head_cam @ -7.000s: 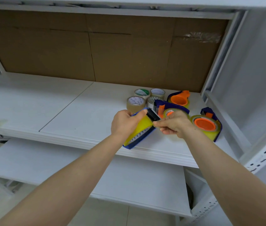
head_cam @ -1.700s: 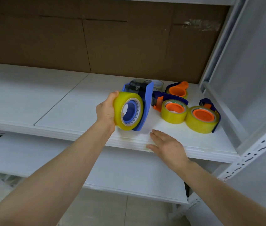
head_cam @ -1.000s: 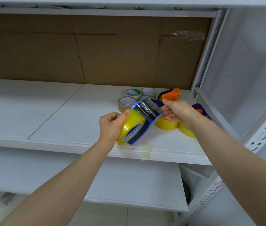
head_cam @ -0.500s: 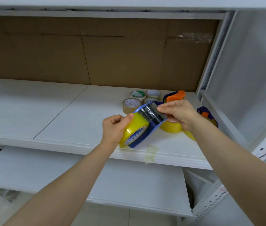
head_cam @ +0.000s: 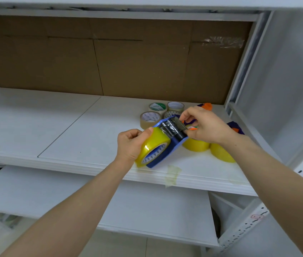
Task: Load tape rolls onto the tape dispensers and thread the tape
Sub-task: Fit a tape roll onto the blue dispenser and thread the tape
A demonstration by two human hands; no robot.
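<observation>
My left hand (head_cam: 131, 143) grips a blue tape dispenser (head_cam: 165, 153) by its yellow tape roll (head_cam: 152, 143), held tilted above the white shelf (head_cam: 91, 130). My right hand (head_cam: 205, 126) pinches the clear tape end (head_cam: 181, 125) at the dispenser's black roller and blade end (head_cam: 174, 129). Behind my right hand lie two more loaded dispensers with yellow rolls (head_cam: 196, 145) (head_cam: 221, 153), partly hidden. An orange and blue empty dispenser (head_cam: 207, 106) peeks out at the back.
Several loose tape rolls (head_cam: 149, 119) stand behind the dispenser, near the brown cardboard back wall (head_cam: 128, 62). A strip of tape (head_cam: 172, 176) hangs off the shelf's front edge. A lower shelf (head_cam: 147, 206) sits beneath. The white upright post (head_cam: 243, 71) bounds the right side.
My right hand came up from the shelf edge to the dispenser's blade end and now pinches the tape there. My left hand tilted the dispenser flatter.
</observation>
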